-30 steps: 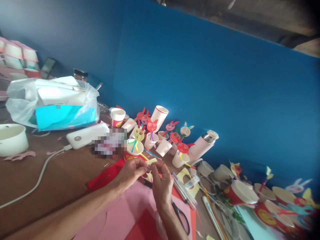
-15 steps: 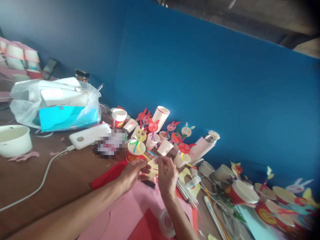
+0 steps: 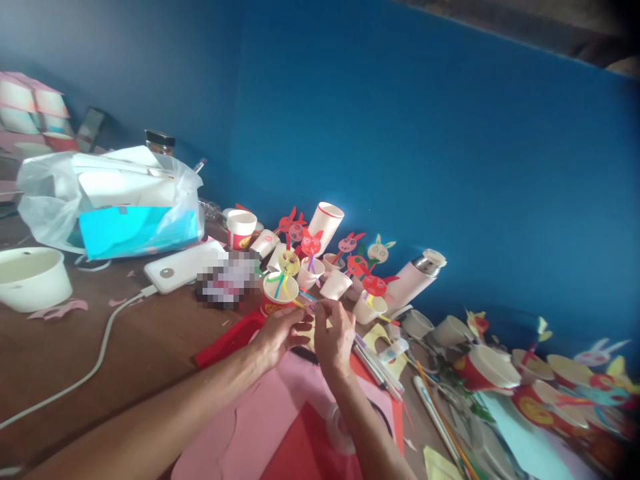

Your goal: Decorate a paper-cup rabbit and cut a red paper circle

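Between my two hands is a small yellow paper cut-out [image 3: 308,335] with drawn marks on it, mostly hidden by my fingers. My left hand [image 3: 281,335] pinches its upper left edge with thumb and fingertip, the other fingers curled loosely. My right hand [image 3: 335,333] has its fingers closed on the right side of the same cut-out. Just behind stands a paper cup [image 3: 280,303] holding a yellow paper face [image 3: 289,263] on coloured strips. Beneath my hands lie pink paper [image 3: 260,413] and red paper [image 3: 310,440], with a clear tape roll [image 3: 340,427] beside my right forearm.
Several cups with red paper animal faces [image 3: 375,285] line the blue wall. A thermos [image 3: 417,277] leans there. Markers [image 3: 375,370] lie right of my hands; farther right are more decorated cups [image 3: 487,370]. A power bank [image 3: 185,267] and plastic bag [image 3: 135,213] are left.
The view has shifted slightly, so the table things sit a little farther right. My hands stay together at the yellow cut-out, which is now more covered by my right hand.
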`<act>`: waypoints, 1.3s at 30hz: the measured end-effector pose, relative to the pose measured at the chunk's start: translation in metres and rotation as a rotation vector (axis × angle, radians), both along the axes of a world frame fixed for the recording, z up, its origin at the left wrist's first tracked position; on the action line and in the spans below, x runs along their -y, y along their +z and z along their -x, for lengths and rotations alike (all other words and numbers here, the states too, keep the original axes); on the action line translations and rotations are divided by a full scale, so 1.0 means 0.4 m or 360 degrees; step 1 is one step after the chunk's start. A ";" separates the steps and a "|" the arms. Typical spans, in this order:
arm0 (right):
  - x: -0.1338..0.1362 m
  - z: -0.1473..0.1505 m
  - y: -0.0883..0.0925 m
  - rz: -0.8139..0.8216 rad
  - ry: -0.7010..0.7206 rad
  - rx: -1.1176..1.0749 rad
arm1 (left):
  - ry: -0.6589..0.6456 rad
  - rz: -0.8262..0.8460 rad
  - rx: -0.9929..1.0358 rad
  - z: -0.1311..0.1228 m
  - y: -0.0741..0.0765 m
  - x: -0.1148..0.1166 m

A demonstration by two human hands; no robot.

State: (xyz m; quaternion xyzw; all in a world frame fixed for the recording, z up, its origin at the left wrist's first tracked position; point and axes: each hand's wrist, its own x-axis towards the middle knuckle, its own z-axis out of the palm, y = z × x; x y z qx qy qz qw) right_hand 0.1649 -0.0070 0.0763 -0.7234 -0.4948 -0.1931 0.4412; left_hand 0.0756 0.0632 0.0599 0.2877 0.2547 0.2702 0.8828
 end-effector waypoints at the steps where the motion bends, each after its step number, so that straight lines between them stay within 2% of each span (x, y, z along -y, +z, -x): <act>1: -0.001 0.001 -0.001 0.0005 -0.0005 0.0012 | -0.0006 0.0002 0.0012 0.001 0.001 0.002; 16: -0.004 0.008 -0.013 0.0066 -0.0066 0.0174 | -0.0053 -0.0015 0.0196 0.003 0.014 0.005; 27: -0.004 0.005 -0.015 0.0134 -0.0058 0.0225 | -0.0067 0.0029 0.0185 0.007 0.021 0.007; 39: -0.002 0.007 -0.018 0.0182 -0.0017 0.0201 | -0.0055 -0.0034 0.0161 0.007 0.010 0.008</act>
